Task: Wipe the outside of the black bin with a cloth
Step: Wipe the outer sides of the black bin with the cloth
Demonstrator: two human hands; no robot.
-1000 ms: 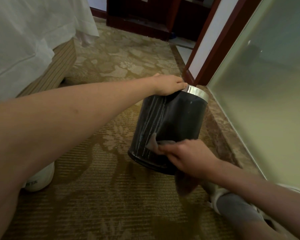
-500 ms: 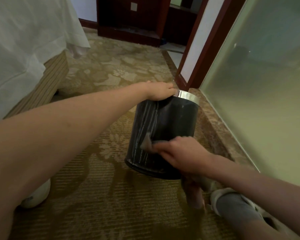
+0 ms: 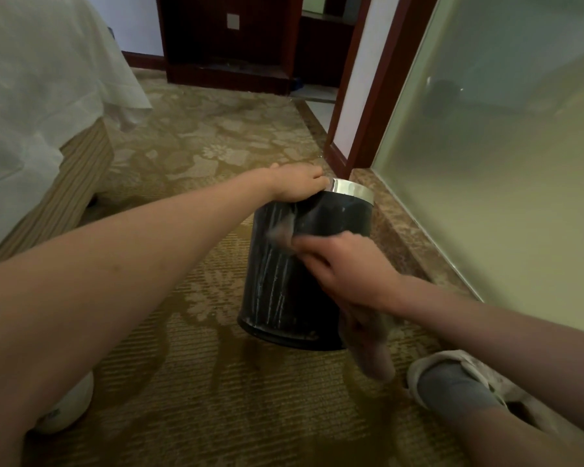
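Note:
A black bin [image 3: 277, 281] with a shiny metal rim stands on the patterned carpet, tilted a little away from me. Pale streaks run down its left side. My left hand [image 3: 295, 182] grips the rim at the bin's top left. My right hand [image 3: 343, 267] holds a brownish-grey cloth [image 3: 368, 342] against the bin's side about halfway up. One end of the cloth pokes out above my fingers and the rest hangs below my palm, blurred.
A bed with a white sheet [image 3: 31, 96] stands at the left. A frosted glass panel [image 3: 503, 146] and stone sill line the right. Dark wooden furniture [image 3: 226, 45] stands at the back. My shoes [image 3: 452, 382] sit on the carpet near me.
My right hand has slid the cloth up the bin's side, from near the base to about mid-height. My left hand stays on the rim.

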